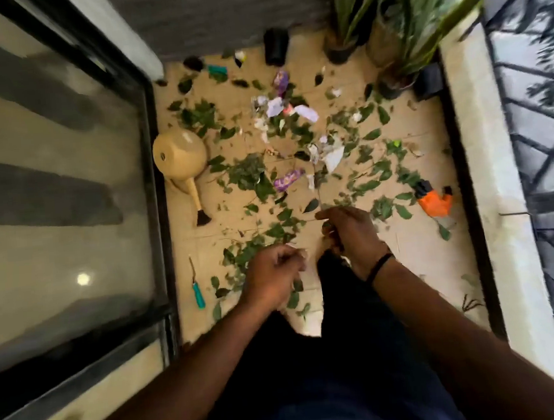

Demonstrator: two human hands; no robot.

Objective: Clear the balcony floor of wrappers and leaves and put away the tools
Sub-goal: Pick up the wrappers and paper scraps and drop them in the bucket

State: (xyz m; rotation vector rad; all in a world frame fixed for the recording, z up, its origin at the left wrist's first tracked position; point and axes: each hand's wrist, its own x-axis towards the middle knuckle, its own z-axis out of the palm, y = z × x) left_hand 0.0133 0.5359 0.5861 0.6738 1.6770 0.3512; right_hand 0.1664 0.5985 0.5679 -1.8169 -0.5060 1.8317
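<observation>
Green cut leaves (249, 173) and purple and white wrappers (288, 179) litter the beige tiled balcony floor (416, 251). Tan plastic watering can (180, 158) lies tipped, contents not visible. Right hand (349, 232) fingers grip a leafy twig (318, 186); left hand (273, 278) fingers curled, grip unclear.

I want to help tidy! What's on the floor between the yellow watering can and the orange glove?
In the head view, green leaves, a purple wrapper and white paper scraps lie between the watering can and glove.
</observation>
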